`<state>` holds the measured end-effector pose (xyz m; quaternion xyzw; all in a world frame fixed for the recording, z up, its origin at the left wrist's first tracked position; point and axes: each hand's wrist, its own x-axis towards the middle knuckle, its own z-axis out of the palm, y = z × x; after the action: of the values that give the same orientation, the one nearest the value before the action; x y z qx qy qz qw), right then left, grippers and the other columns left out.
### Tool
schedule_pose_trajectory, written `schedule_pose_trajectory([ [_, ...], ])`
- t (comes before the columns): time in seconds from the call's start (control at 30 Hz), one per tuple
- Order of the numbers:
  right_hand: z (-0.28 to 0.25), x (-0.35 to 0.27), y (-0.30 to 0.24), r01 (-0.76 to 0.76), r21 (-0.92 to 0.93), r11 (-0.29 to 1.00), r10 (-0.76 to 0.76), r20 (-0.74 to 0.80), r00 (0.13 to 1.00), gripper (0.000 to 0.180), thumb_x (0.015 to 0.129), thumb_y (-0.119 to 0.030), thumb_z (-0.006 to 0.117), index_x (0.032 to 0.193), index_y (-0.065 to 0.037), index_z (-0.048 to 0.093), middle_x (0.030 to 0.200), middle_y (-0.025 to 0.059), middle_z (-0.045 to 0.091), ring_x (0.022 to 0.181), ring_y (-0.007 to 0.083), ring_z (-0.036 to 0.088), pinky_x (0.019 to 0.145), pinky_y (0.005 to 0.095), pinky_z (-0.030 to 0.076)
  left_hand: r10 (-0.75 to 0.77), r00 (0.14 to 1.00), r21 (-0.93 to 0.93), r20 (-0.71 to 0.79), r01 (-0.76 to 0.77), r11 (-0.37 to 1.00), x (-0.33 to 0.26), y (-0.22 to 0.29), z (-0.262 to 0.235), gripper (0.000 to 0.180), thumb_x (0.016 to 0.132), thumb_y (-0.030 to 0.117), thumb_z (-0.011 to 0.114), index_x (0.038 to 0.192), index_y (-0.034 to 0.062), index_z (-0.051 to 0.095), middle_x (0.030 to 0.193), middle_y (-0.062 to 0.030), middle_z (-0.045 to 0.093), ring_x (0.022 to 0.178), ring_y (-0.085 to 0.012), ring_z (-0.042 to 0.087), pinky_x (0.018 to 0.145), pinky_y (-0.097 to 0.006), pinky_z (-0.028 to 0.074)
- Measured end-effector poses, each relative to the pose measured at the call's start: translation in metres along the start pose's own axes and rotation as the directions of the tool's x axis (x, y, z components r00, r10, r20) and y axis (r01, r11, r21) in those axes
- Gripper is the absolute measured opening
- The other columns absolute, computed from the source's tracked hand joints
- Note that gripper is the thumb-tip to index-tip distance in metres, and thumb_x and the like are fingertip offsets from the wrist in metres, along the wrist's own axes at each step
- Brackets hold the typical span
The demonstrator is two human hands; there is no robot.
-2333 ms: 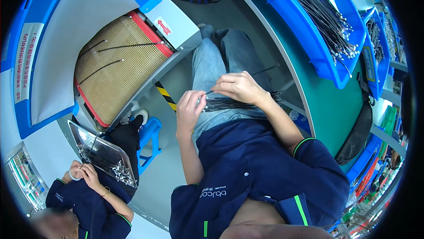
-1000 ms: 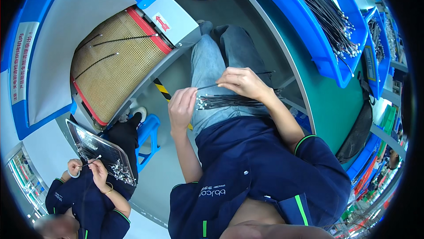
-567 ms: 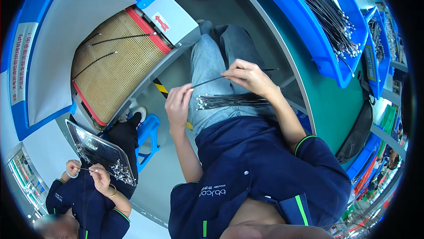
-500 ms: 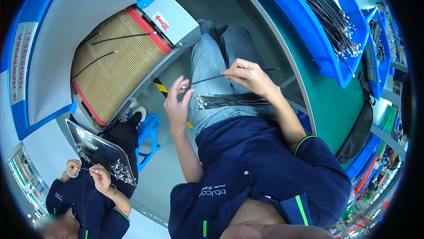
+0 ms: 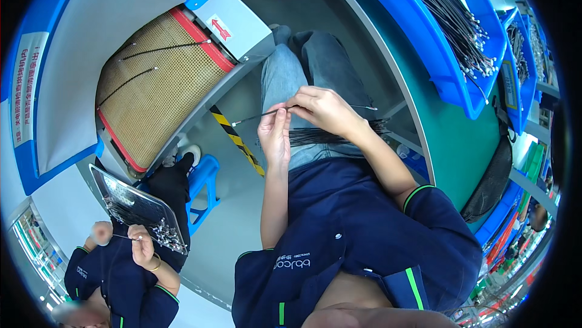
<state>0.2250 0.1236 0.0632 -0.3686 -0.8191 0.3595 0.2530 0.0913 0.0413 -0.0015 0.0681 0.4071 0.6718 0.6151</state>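
Black cable (image 5: pixel 254 116) lies pinched in both hands (image 5: pixel 276 137) (image 5: pixel 325 111).

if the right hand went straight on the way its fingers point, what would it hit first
Most likely the left hand, whose fingertips are right beside those of the right hand at the black cable; depth leaves unclear whether they already touch.

Wearer's two hands (image 5: pixel 322 111), one cable (image 5: pixel 251 117) in them, three belt cables (image 5: pixel 165 48), one tray (image 5: pixel 128 185), one stool (image 5: pixel 207 176)
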Motion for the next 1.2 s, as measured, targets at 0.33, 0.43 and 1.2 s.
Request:
schedule_pose_trajectory([
  [0.33, -0.038, -0.015, 0.017, -0.024, -0.231, 0.973, 0.024, -0.006, 1.0, 0.011, 0.078, -0.015, 0.069, 0.084, -0.006, 0.066, 0.08, 0.0062, 0.064, 0.077, 0.0229, 0.062, 0.067, 0.0339, 0.051, 0.16, 0.977, -0.008, -0.138, -0.163, 0.987, 0.008, 0.019, -0.036, 0.017, 0.093, 0.005, 0.055, 0.108, -0.0039, 0.059, 0.106, -0.0142, 0.062, 0.094, -0.0187, 0.063, 0.084, -0.024, 0.055],
  [0.43, -0.044, -0.022, 0.021, -0.075, -0.208, 0.975, 0.077, 0.002, 0.997, 0.011, 0.079, -0.013, 0.069, 0.085, -0.005, 0.066, 0.083, 0.0073, 0.065, 0.078, 0.0239, 0.063, 0.069, 0.034, 0.051, 0.179, 0.976, -0.023, -0.123, -0.183, 0.983, 0.008, 0.023, -0.043, 0.018, 0.093, 0.006, 0.056, 0.108, -0.0038, 0.059, 0.106, -0.0139, 0.062, 0.095, -0.0191, 0.063, 0.085, -0.025, 0.055],
  [1.2, -0.051, -0.039, 0.034, -0.072, -0.035, 0.997, 0.068, -0.112, 0.991, 0.011, 0.079, -0.007, 0.069, 0.087, -0.002, 0.062, 0.077, 0.0086, 0.06, 0.069, 0.0212, 0.06, 0.061, 0.0312, 0.048, 0.18, 0.97, 0.003, -0.161, -0.182, 0.983, 0.009, 0.023, -0.041, 0.018, 0.093, 0.006, 0.056, 0.107, -0.0041, 0.059, 0.103, -0.0131, 0.064, 0.095, -0.0188, 0.064, 0.085, -0.023, 0.055],
])
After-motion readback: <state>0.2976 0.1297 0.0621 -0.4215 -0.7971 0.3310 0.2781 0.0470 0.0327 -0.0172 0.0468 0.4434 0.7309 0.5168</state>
